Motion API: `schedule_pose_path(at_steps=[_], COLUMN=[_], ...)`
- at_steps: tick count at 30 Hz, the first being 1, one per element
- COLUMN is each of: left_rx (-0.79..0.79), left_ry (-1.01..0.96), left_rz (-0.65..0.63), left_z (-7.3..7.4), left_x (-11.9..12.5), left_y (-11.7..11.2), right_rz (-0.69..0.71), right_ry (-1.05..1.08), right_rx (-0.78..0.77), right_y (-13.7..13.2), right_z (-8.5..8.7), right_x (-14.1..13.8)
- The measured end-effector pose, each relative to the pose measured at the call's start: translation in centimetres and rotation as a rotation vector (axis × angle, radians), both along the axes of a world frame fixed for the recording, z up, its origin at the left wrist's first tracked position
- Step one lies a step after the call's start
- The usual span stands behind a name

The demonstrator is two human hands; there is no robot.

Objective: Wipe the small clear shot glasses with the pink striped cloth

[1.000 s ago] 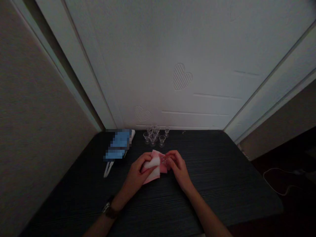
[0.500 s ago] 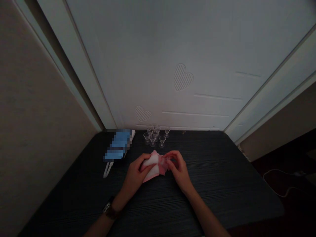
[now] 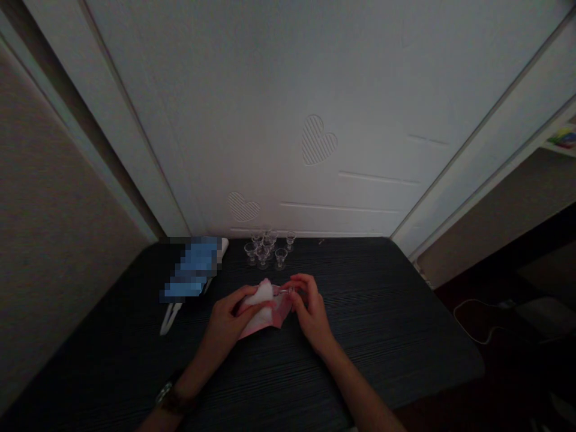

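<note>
My left hand (image 3: 226,319) is closed round a pink and white cloth (image 3: 261,296), thumb on top and fingers behind. The cloth is partly folded, and its pink edge hangs toward me. Facing it, my right hand (image 3: 311,312) pinches a small clear stemmed glass (image 3: 287,291) between thumb and fingers. The glass lies sideways against the cloth, with its bowl end partly hidden there. Just beyond both hands, several small stemmed glasses (image 3: 281,258) stand upright in a loose cluster.
A dark wood-grain table (image 3: 369,324) carries everything. At its left lies a phone-like device with a blurred blue screen (image 3: 193,267) and a white strap (image 3: 170,318). A white panel with embossed hearts (image 3: 318,141) rises behind. A white cable (image 3: 468,333) lies beyond the right edge.
The view has turned slightly right, so everything sits further left. The white part of the cloth is bunched more, and the glass lies flatter between the hands. Both hands keep their holds.
</note>
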State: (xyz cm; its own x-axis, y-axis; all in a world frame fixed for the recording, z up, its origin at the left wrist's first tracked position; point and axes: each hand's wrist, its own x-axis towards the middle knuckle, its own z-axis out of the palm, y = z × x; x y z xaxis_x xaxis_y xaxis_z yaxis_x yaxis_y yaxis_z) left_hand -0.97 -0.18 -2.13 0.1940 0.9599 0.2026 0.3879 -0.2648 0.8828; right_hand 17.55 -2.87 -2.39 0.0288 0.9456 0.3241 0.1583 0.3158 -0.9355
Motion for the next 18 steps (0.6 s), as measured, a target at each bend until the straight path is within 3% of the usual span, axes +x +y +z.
schedule_pose_path(at_steps=[12, 18], left_rx=[-0.05, -0.037], left_ry=[-0.103, -0.094], left_rz=[0.038, 0.028], left_z=[0.72, 0.27], left_x=[0.19, 0.09], left_y=[-0.03, 0.07], right_rz=[-0.002, 0.02], right_ry=[-0.115, -0.122], right_rx=[-0.007, -0.048], right_y=[-0.03, -0.24], right_z=[0.56, 0.69], right_x=[0.18, 0.31])
